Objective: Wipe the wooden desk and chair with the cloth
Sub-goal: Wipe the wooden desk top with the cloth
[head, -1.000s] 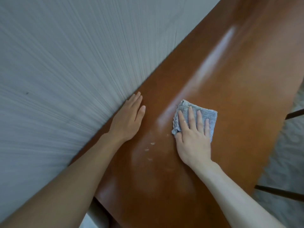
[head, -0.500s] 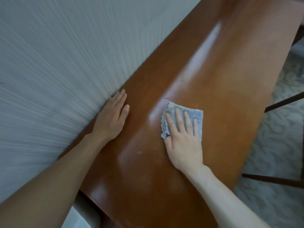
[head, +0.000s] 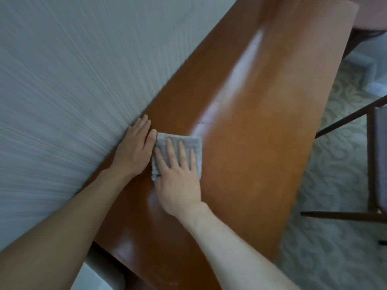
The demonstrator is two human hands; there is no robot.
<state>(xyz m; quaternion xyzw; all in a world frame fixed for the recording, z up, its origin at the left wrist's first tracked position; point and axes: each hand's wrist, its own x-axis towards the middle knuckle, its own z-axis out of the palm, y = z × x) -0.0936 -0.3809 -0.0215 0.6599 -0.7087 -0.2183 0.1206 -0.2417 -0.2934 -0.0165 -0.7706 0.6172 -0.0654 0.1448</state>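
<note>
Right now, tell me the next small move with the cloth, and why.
Probably lift the left hand off the desk and push the cloth on toward the wall. The right hand presses the cloth flat, its edge meets the left thumb, and the strip under that hand looks unwiped.

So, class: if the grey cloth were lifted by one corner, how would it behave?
The cloth would probably droop: it looks soft and folded under the flat right hand. Likely light. It should slide easily on the glossy desk.
</note>
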